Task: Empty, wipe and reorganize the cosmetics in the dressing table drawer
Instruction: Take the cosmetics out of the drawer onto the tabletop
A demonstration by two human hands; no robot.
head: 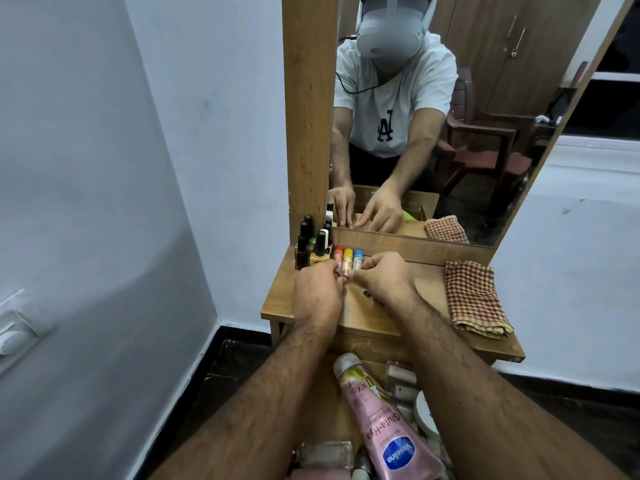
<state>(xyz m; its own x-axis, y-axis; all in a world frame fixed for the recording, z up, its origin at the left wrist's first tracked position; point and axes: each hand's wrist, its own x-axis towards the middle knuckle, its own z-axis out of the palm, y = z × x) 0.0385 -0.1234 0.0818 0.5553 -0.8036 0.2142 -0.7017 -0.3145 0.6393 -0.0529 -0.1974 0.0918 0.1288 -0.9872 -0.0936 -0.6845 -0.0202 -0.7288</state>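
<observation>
both hands are together over the back left part of the dressing table top (pixel 391 320), near the base of the mirror (pixel 450 133). the left hand (pixel 317 294) has its fingers curled inward and the tips pinch the near ends of the small lip balm sticks (pixel 347 259), which lie side by side on the wood with their coloured caps (red, yellow, blue) pointing toward the mirror. the right hand (pixel 379 277) also has curled fingers, and its fingertips touch the same sticks from the right side; how firmly it holds them i cannot tell, because the fingers hide the contact. just left of the sticks, in the back left corner, stands a group of nail polish bottles (pixel 311 242) with black caps, upright and close to each other. on the right part of the top lies a folded checkered cloth (pixel 474 299), well apart from the hands. below the arms, the drawer is open and a pink vaseline lotion bottle (pixel 384 420) lies tilted in it, with a white jar (pixel 425 415) just beside it on the right and some other small items that are partly hidden by the arms.
</observation>
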